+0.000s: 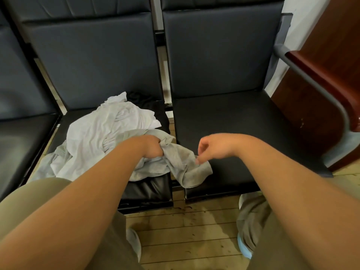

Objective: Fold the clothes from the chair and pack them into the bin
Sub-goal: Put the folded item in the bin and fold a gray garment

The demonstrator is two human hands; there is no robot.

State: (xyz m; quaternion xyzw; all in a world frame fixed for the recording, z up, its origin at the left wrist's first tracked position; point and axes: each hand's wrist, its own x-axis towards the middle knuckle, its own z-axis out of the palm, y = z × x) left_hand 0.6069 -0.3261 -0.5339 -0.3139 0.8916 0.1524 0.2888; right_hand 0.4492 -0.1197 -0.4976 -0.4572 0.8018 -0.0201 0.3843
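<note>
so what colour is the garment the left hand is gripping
Plain light grey: the garment in the left hand shows best in the head view.

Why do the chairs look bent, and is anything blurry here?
Head view: the wide-angle lens bows the chair backs and the armrest towards the edges; the right hand smears slightly at its fingertips, over the grey garment; soft glare sits on the left seat's front edge.

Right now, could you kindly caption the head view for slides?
Left hand grips and right hand pinches a grey garment spanning two black chairs.
</note>
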